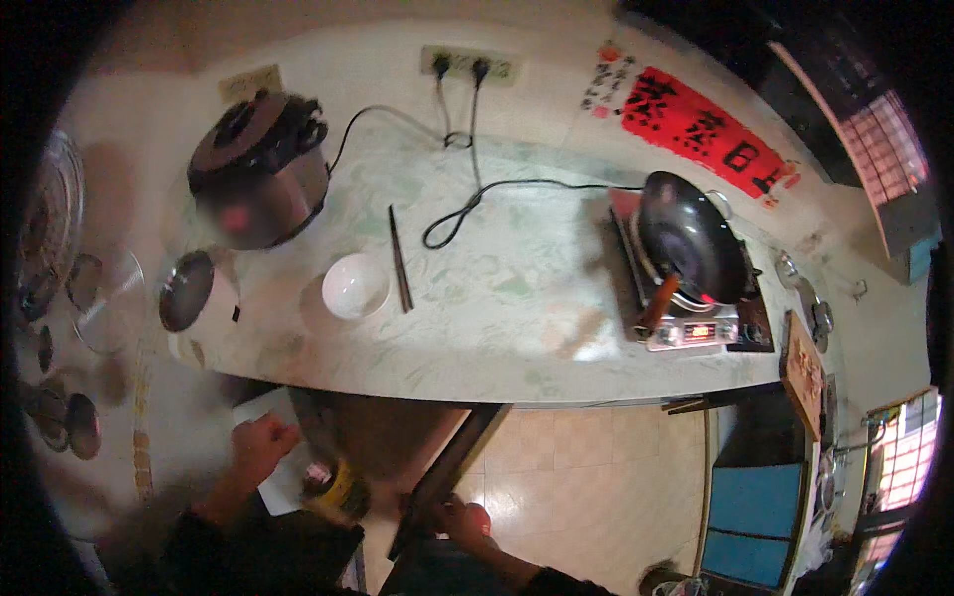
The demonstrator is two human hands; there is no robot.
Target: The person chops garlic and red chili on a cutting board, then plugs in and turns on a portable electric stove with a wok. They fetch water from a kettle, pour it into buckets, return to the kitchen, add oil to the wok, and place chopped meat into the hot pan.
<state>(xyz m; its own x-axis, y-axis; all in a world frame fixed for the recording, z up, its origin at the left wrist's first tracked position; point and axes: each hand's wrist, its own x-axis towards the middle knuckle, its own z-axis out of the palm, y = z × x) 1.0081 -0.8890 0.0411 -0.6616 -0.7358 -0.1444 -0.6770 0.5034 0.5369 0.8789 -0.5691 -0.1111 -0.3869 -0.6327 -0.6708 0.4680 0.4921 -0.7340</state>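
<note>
My left hand (266,443) is curled, below the counter's front edge at the left, over a pale surface; nothing is plainly seen in it. Close by, lower right, is a yellow container (339,492). My right hand (456,521) is at the lower end of a dark cabinet door (447,477) that stands out from under the counter; its fingers are partly hidden. A red round thing (477,515) shows beside that hand. On the counter stand a white bowl (356,286), a pair of dark chopsticks (400,261) and an electric pressure cooker (261,171).
A black wok (693,238) with a wooden handle rests tilted on a lit electric cooker (693,332) at the right. Its cable (477,201) loops across the counter. A cutting board (803,372) stands at the right end. Pot lids (52,223) hang at the far left.
</note>
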